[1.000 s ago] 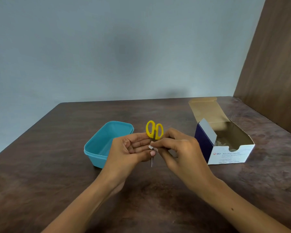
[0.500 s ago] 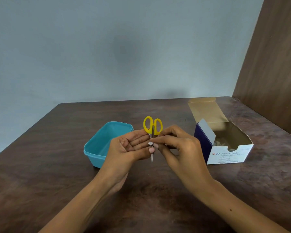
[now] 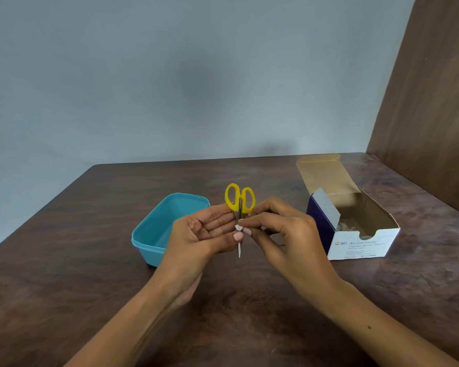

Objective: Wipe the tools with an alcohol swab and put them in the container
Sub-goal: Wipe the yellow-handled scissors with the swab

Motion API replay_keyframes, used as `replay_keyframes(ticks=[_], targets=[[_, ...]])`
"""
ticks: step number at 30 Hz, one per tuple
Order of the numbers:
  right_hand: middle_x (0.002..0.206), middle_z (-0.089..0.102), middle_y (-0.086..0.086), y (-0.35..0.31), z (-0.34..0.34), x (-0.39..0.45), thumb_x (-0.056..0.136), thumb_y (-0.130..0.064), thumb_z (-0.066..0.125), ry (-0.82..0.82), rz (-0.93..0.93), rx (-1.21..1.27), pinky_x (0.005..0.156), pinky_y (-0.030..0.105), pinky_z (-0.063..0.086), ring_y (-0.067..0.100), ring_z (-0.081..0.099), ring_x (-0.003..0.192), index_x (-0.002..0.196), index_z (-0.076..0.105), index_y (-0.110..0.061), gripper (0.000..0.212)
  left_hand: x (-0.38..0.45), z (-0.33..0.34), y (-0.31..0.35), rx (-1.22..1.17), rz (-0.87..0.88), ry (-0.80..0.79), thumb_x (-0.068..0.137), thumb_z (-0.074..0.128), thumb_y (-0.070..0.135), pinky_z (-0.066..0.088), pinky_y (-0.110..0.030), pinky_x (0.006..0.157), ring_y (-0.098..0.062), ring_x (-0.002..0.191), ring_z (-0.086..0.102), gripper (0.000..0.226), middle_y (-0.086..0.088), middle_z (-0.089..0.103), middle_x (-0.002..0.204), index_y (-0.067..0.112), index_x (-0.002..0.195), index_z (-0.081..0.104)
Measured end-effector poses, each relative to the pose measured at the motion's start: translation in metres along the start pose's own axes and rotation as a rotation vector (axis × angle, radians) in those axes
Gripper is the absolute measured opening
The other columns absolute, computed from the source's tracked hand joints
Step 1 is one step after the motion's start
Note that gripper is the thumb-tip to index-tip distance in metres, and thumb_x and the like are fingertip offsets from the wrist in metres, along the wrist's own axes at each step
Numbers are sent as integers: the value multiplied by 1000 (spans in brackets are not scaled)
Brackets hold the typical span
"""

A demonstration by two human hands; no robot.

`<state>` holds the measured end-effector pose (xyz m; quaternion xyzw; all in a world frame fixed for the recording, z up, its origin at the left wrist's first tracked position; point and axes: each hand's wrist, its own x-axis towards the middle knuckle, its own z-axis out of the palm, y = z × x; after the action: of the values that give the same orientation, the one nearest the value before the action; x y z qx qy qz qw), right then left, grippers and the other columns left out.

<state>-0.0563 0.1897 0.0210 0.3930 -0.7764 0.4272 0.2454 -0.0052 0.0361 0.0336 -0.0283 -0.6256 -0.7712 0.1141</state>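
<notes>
A dark brown wood-grain counter (image 3: 90, 260) fills the lower half of the view, meeting a pale grey wall (image 3: 170, 75) behind and a brown wooden panel (image 3: 435, 102) at the far right. Taking the teal container (image 3: 154, 234) as the landmark: it sits open on the counter, with nothing visible in the part of its inside that shows. Well to the right of the container stands an open cardboard box of alcohol swabs (image 3: 355, 234), its lid flap folded back and white packets showing inside. Just to the right of the container, and raised above the counter, the left hand (image 3: 204, 234) lies palm up with fingers curled round a pair of scissors (image 3: 239, 205), thumb pressing the blades from below. The scissors stand upright with yellow handles at the top and the closed metal blades pointing down towards the counter. Further right of the container, touching the scissors from the other side, the right hand (image 3: 281, 229) pinches a small white swab (image 3: 238, 228) against the blades between thumb and forefinger, its other fingers curled loosely.
</notes>
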Motion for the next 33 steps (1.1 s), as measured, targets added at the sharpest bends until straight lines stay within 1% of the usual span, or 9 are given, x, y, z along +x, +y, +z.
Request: replay_keyframes(ticks=[8,13,17,19,21,23,25,28,33], targets=[[95,66,0,6,-9,5,82,-6,69,45,-40,-6,72,15,52,8,62,88,95,75,-11,15,-3,3,4,10,-82,-42,66,69,-8,58,-22,72,-15,96,70,43,-5,75,101,15,103,69],[104,67,2,10,-10,7,76,-2,71,-129,-154,-111,82,17,50,8,61,97,103,73,-12,29,-2,3,5,-47,-126,-41,64,69,-1,58,-19,70,-14,96,70,44,-5,74,104,11,106,68],[99,67,2,12,-15,9,79,-12,71,-128,-180,-169,73,30,55,14,65,91,100,73,-13,21,-3,6,7,-66,-188,-92,78,61,-7,58,-22,77,-15,96,70,32,-7,74,104,10,104,69],[95,69,1,11,-17,10,81,-13,68,-94,-174,-154,72,26,54,11,65,87,98,74,-14,18,-2,6,6,-99,-232,-84,86,51,-10,57,-25,81,-18,98,69,30,-10,73,104,5,105,67],[91,71,-2,10,-19,11,81,-13,69,-42,-90,-48,71,20,53,5,65,84,93,74,-16,14,-2,5,6,-61,-239,-81,88,52,-5,56,-27,84,-19,100,69,26,-12,73,104,4,107,67],[86,73,-3,12,-21,13,79,-12,73,5,85,127,71,27,56,6,68,82,84,73,-19,9,-3,5,5,47,-212,-47,80,64,6,57,-24,81,-17,94,71,24,-10,75,97,5,103,70],[82,74,3,14,-21,14,76,-9,75,0,280,298,73,36,58,14,70,80,76,72,-14,6,-4,6,2,151,-168,24,73,72,10,57,-18,63,-14,70,71,18,-10,75,78,2,89,71],[81,75,10,12,-23,16,73,-1,75,-22,483,565,72,32,59,18,71,76,72,73,-13,12,-4,8,-1,302,-99,118,69,78,14,41,-15,39,-6,40,50,17,0,60,50,5,73,64],[81,75,11,8,-31,17,67,-1,75,-28,730,804,61,19,55,14,71,71,77,71,-3,10,-4,11,-8,469,121,155,64,84,16,47,-17,50,-4,54,52,26,0,60,60,12,74,61]])
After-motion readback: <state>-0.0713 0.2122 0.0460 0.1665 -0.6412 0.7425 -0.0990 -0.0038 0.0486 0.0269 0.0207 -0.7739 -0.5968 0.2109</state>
